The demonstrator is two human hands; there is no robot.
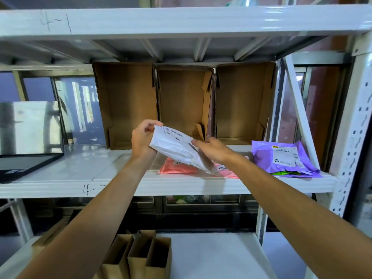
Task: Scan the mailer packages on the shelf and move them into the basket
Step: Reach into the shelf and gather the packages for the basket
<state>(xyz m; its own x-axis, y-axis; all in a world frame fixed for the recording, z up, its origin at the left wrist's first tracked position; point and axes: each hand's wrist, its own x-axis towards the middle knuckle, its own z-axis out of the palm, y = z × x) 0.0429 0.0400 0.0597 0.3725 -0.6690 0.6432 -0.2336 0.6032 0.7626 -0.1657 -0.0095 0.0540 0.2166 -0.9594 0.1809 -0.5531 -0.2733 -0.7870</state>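
Observation:
A white mailer package (177, 144) with a printed label is held tilted above the middle shelf (120, 186). My left hand (144, 138) grips its upper left edge, thumb on top. My right hand (211, 148) pinches its right side. Beneath it on the shelf lie a salmon-pink mailer (177, 168) and a lighter pink mailer (227, 171), both partly hidden. At the right end of the shelf a purple mailer (283, 158) with a white label rests on a green one (285, 173). No basket or scanner is in view.
Three open cardboard boxes (185, 101) stand on their sides at the back of the shelf. A laptop (26, 141) sits at the left end. Brown paper bags (141, 256) stand on the lower shelf. A white upright post (350, 137) bounds the right side.

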